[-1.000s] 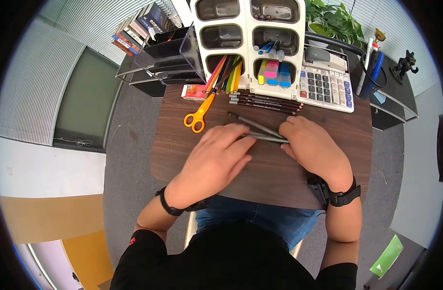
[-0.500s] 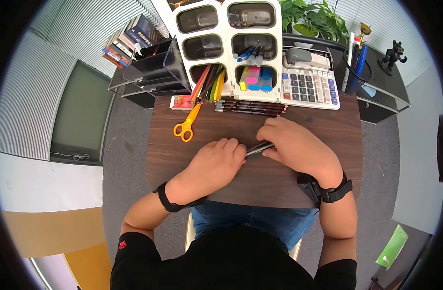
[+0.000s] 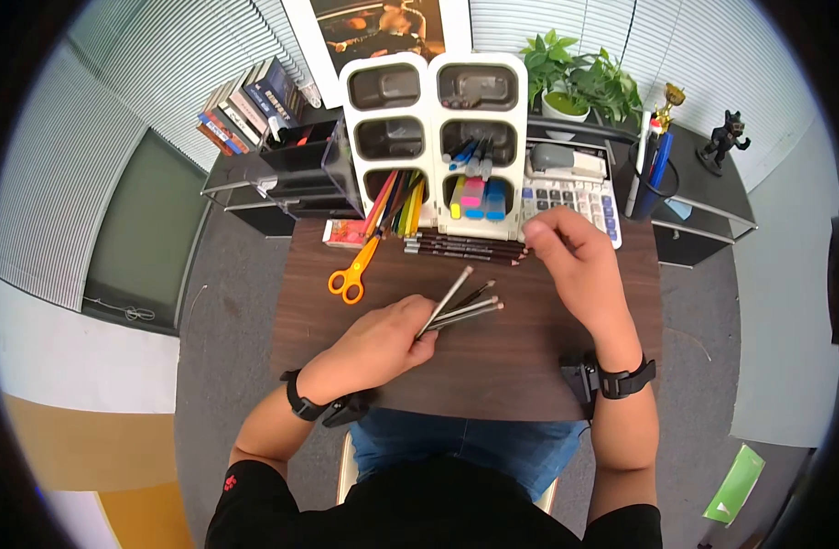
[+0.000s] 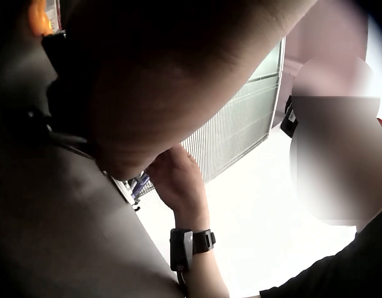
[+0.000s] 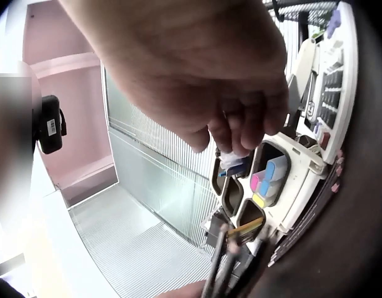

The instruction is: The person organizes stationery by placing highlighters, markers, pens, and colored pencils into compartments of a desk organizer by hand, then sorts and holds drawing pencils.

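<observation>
My left hand [image 3: 378, 340] grips several grey and dark pencils [image 3: 452, 300] near their lower ends. Their tips fan out to the right above the wooden desk, also seen at the bottom of the right wrist view, where the pencils [image 5: 217, 261] rise beside part of the left hand. My right hand [image 3: 579, 274] is lifted in front of the calculator [image 3: 610, 215], its fingers loosely bent with nothing seen between them. In the right wrist view the right hand's fingers [image 5: 250, 121] hang over the organizer. The left wrist view is dark, and the left fingers there hide the pencils.
A row of dark red pencils [image 3: 460, 249] lies before the white organizer [image 3: 431, 128], which holds highlighters [image 3: 479, 199], pens and colored pencils [image 3: 408, 206]. Orange scissors [image 3: 351, 279] and a red-white box [image 3: 342, 232] lie left. A mesh pen cup [image 3: 655, 178] stands right.
The right hand has let go of the grey pencils and moved up and right toward the calculator. The left hand now holds the bundle alone, its tips spread apart. The head view has tilted up.
</observation>
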The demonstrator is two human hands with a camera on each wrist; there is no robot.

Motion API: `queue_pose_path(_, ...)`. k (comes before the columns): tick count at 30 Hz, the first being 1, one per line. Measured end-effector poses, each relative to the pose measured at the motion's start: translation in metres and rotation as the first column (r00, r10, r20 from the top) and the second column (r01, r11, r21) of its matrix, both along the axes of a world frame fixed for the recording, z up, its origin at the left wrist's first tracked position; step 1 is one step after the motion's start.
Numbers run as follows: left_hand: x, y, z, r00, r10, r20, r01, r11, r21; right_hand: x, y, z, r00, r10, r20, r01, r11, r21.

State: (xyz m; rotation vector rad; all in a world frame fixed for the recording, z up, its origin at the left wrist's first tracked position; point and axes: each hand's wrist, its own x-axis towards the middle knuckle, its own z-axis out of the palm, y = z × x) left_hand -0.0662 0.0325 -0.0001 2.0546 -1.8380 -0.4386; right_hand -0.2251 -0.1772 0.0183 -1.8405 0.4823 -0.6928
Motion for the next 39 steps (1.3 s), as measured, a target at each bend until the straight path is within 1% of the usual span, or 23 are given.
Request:
queue_pose_path(2, 0.000, -0.002, 0.005, 0.924, 0.055, -0.379, -0.112, 0.985, -0.129, -0.003, -0.005, 0.000, 0.999, -0.021, 0.035, 0.014, 0.981, 0.192)
queue_pose_path(3, 0.000, -0.006, 0.006, 0.924, 0.050, -0.380, -0.111, 0.984, -0.140, -0.004, -0.004, 0.003, 0.999, -0.021, 0.034, 0.015, 0.983, 0.181)
queue_pose_path(4, -0.002, -0.015, 0.007, 0.801, 0.091, -0.592, -0.175, 0.981, -0.086, -0.005, -0.003, 0.005, 0.995, 0.077, 0.067, -0.090, 0.972, 0.219)
queue_pose_path(5, -0.005, -0.024, 0.006, 0.628, 0.129, -0.768, -0.219, 0.976, -0.016, -0.006, -0.001, 0.006, 0.980, 0.171, 0.101, -0.192, 0.948, 0.254)
queue_pose_path(6, -0.009, -0.034, 0.004, 0.588, 0.082, -0.805, -0.192, 0.981, -0.041, -0.004, 0.004, -0.001, 0.966, 0.211, 0.149, -0.244, 0.936, 0.254)
queue_pose_path(7, -0.012, -0.041, 0.002, 0.582, 0.071, -0.810, -0.183, 0.982, -0.045, -0.004, 0.006, -0.004, 0.960, 0.263, 0.091, -0.278, 0.918, 0.284)
queue_pose_path(10, -0.017, -0.058, -0.013, 0.597, -0.057, -0.800, -0.046, 0.993, -0.105, 0.004, 0.014, -0.009, 0.966, 0.255, -0.036, -0.232, 0.921, 0.314)
queue_pose_path(11, -0.016, -0.059, -0.021, 0.585, -0.064, -0.808, -0.026, 0.995, -0.098, 0.006, 0.014, -0.010, 0.965, 0.261, -0.006, -0.242, 0.903, 0.355)
queue_pose_path(13, -0.013, -0.060, -0.032, 0.701, -0.202, -0.684, -0.003, 0.958, -0.286, 0.008, 0.014, -0.014, 0.967, 0.256, 0.015, -0.240, 0.880, 0.410)
queue_pose_path(15, -0.011, -0.059, -0.033, 0.714, -0.222, -0.664, 0.005, 0.950, -0.312, 0.009, 0.018, -0.009, 0.955, 0.289, 0.066, -0.288, 0.852, 0.437)
queue_pose_path(17, -0.008, -0.055, -0.035, 0.728, -0.244, -0.641, 0.013, 0.939, -0.343, 0.010, 0.023, -0.008, 0.966, 0.254, 0.051, -0.247, 0.846, 0.472)
queue_pose_path(19, -0.006, -0.052, -0.040, 0.534, -0.196, -0.822, 0.059, 0.979, -0.196, 0.010, 0.023, -0.010, 0.966, 0.258, 0.015, -0.243, 0.889, 0.387)
queue_pose_path(20, -0.009, -0.054, -0.040, 0.523, -0.195, -0.830, 0.057, 0.979, -0.194, 0.011, 0.023, -0.011, 0.966, 0.257, 0.002, -0.237, 0.889, 0.392)
queue_pose_path(22, -0.013, -0.062, -0.039, 0.525, -0.273, -0.806, -0.053, 0.935, -0.350, 0.014, 0.025, -0.013, 0.982, 0.189, 0.024, -0.188, 0.938, 0.291)
queue_pose_path(23, -0.012, -0.062, -0.040, 0.518, -0.272, -0.811, -0.056, 0.935, -0.350, 0.014, 0.024, -0.015, 0.982, 0.190, 0.015, -0.186, 0.938, 0.292)
queue_pose_path(25, -0.010, -0.062, -0.042, 0.427, -0.248, -0.869, -0.011, 0.960, -0.279, 0.014, 0.023, -0.021, 0.983, 0.177, 0.051, -0.181, 0.980, 0.082)
queue_pose_path(26, -0.008, -0.062, -0.041, 0.424, -0.248, -0.871, -0.015, 0.960, -0.281, 0.015, 0.023, -0.020, 0.983, 0.180, 0.046, -0.183, 0.980, 0.081)
queue_pose_path(28, -0.006, -0.060, -0.039, 0.418, -0.231, -0.879, 0.068, 0.972, -0.223, 0.016, 0.023, -0.019, 0.975, 0.188, 0.119, -0.164, 0.969, -0.183)
queue_pose_path(29, -0.004, -0.059, -0.040, 0.417, -0.230, -0.879, 0.064, 0.972, -0.225, 0.015, 0.023, -0.017, 0.975, 0.191, 0.116, -0.168, 0.969, -0.184)
queue_pose_path(31, -0.002, -0.057, -0.042, 0.493, -0.189, -0.849, 0.077, 0.982, -0.173, 0.011, 0.023, -0.010, 0.977, 0.213, 0.006, -0.200, 0.924, -0.325)
queue_pose_path(34, -0.004, -0.059, -0.044, 0.557, -0.193, -0.808, 0.057, 0.979, -0.195, 0.009, 0.024, -0.004, 0.971, 0.231, -0.066, -0.240, 0.926, -0.292)
queue_pose_path(37, -0.002, -0.059, -0.043, 0.622, -0.161, -0.766, 0.098, 0.987, -0.128, 0.011, 0.025, -0.003, 0.966, 0.258, -0.020, -0.255, 0.934, -0.249)
queue_pose_path(39, -0.006, -0.061, -0.035, 0.633, -0.169, -0.756, 0.083, 0.985, -0.151, 0.011, 0.022, -0.009, 0.955, 0.295, 0.000, -0.287, 0.928, -0.238)
